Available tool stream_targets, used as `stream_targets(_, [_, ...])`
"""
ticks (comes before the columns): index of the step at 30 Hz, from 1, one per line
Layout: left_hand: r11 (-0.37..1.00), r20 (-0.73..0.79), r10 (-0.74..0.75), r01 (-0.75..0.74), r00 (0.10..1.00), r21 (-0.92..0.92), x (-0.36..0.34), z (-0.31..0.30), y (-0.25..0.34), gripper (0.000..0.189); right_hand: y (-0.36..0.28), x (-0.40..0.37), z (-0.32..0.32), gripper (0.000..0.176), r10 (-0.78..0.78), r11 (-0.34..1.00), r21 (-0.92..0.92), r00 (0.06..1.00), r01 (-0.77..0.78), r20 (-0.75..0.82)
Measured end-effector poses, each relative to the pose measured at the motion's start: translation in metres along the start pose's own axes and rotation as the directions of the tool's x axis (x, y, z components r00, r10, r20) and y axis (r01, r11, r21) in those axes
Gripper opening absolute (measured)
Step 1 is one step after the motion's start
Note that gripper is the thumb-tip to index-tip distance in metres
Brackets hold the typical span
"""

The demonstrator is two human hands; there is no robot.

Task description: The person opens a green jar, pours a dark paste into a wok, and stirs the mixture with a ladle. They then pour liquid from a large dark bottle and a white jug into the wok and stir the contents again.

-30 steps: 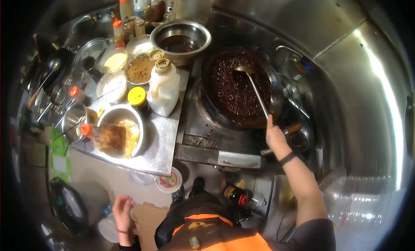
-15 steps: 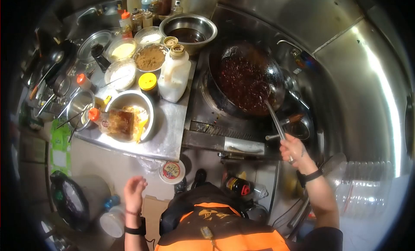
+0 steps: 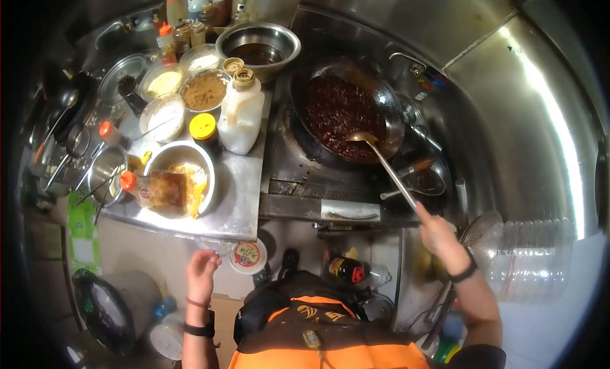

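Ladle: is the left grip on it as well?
No, only the right grip holds the ladle; the left grip is well apart from it.

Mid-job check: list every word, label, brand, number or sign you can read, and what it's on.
None can be read with certainty.
Round white container top by the feet: printed label, characters too blurred.
Apron: gold print, unreadable.
Orange-capped bottle over the white pot: small red mark, too small.
Green-and-white package: markings too blurred.
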State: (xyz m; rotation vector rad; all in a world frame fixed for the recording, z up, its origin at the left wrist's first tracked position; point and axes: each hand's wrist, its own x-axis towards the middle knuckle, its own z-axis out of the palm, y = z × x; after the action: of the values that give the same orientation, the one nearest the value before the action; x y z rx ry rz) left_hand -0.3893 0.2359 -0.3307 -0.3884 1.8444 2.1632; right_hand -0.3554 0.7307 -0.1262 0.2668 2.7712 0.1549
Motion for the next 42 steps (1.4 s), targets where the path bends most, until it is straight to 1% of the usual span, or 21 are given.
stream_targets(1, [1.000,-0.012,-0.011,0.012,1.000,0.008,-0.002,0.000,0.000,0.014,0.013,0.025,0.033,0.066,-0.050,0.999,-0.011,0.999,0.050,-0.015])
stream_targets(4, [1.000,-0.071,-0.026,0.027,0.997,0.009,-0.011,-0.005,0.001,0.014,-0.006,0.077,0.049,0.065,-0.105,0.994,0.030,0.992,0.107,-0.076])
stream_targets(6, [1.000,-0.125,-0.029,0.029,0.992,0.000,-0.019,-0.010,0.002,0.014,-0.015,0.105,0.052,0.065,-0.023,1.000,0.016,0.999,0.024,-0.048])
stream_targets(10, [0.997,-0.229,-0.034,0.049,0.973,0.059,-0.036,-0.016,0.007,0.015,-0.017,0.157,0.051,0.065,-0.050,0.997,0.043,0.990,0.056,-0.131])
stream_targets(12, [0.997,-0.245,-0.035,0.052,0.969,0.064,-0.045,-0.016,0.009,0.015,-0.013,0.187,0.041,0.058,0.025,0.991,0.132,0.981,0.001,-0.193])
stream_targets(14, [0.997,-0.238,-0.014,0.032,0.971,0.073,-0.052,-0.014,0.017,0.015,0.023,0.200,0.023,0.048,-0.064,0.881,0.387,0.879,0.273,-0.473])
stream_targets(15, [0.997,-0.223,0.000,0.018,0.975,0.076,-0.053,-0.014,0.020,0.015,0.034,0.193,0.011,0.045,0.025,0.860,0.478,0.919,0.181,-0.394])
stream_targets(18, [0.997,-0.283,0.000,0.021,0.959,0.071,-0.056,-0.025,0.010,0.014,0.049,0.177,-0.009,0.044,0.092,0.872,0.483,0.941,0.082,-0.325])
stream_targets(20, [0.999,-0.285,-0.004,0.017,0.959,0.044,-0.055,-0.032,0.001,0.014,0.055,0.185,0.012,0.044,0.131,0.911,0.404,0.877,0.077,-0.462])
stream_targets(21, [0.999,-0.282,-0.005,0.015,0.959,0.033,-0.054,-0.030,0.000,0.015,0.049,0.186,0.019,0.044,0.182,0.902,0.431,0.887,0.021,-0.424])
stream_targets(22, [1.000,-0.284,-0.007,0.014,0.959,0.022,-0.056,-0.029,-0.001,0.015,0.066,0.204,0.055,0.044,0.088,0.949,0.301,0.831,0.099,-0.550])
stream_targets(23, [1.000,-0.291,-0.006,0.011,0.957,0.015,-0.058,-0.029,-0.001,0.015,0.059,0.204,0.070,0.046,0.254,0.815,0.579,0.900,-0.003,-0.354])
stream_targets(24, [1.000,-0.276,-0.004,0.001,0.961,-0.011,-0.059,-0.028,0.000,0.016,0.044,0.199,0.080,0.047,0.354,0.604,0.784,0.929,-0.141,-0.105])
stream_targets(26, [0.999,-0.259,-0.013,0.003,0.966,-0.037,-0.064,-0.031,0.000,0.017,-0.008,0.153,0.053,0.051,0.291,0.199,0.931,0.925,-0.307,0.243])
stream_targets(28, [0.999,-0.265,-0.022,0.014,0.964,-0.031,-0.066,-0.035,-0.002,0.017,-0.027,0.127,0.059,0.053,0.193,0.050,0.941,0.928,-0.335,0.320])
stream_targets(32, [0.998,-0.252,-0.032,0.019,0.967,-0.054,-0.054,-0.037,-0.008,0.017,-0.054,0.071,0.043,0.054,0.141,0.012,0.926,0.917,-0.378,0.373])
stream_targets(35, [0.999,-0.199,0.003,-0.012,0.980,-0.045,-0.038,-0.038,-0.005,0.015,-0.041,0.037,0.007,0.056,0.067,0.061,0.934,0.935,-0.353,0.349])
stream_targets(38, [0.999,-0.127,0.003,-0.008,0.992,-0.033,-0.021,-0.034,-0.003,0.015,-0.026,0.004,-0.038,0.051,0.167,0.450,0.854,0.964,-0.261,0.207])
stream_targets(39, [1.000,-0.106,0.000,-0.003,0.994,-0.031,-0.016,-0.032,-0.001,0.015,-0.010,-0.006,-0.042,0.050,0.085,0.699,0.714,0.995,-0.022,-0.052])
stream_targets(40, [1.000,-0.105,-0.001,-0.001,0.994,-0.017,-0.013,-0.030,0.003,0.015,0.002,-0.014,-0.046,0.049,-0.073,0.868,0.457,0.960,0.194,-0.270])
stream_targets(42, [1.000,-0.103,-0.006,0.006,0.995,0.004,-0.010,-0.029,0.005,0.014,-0.002,-0.038,-0.072,0.048,0.016,0.840,0.534,0.981,0.091,-0.192])
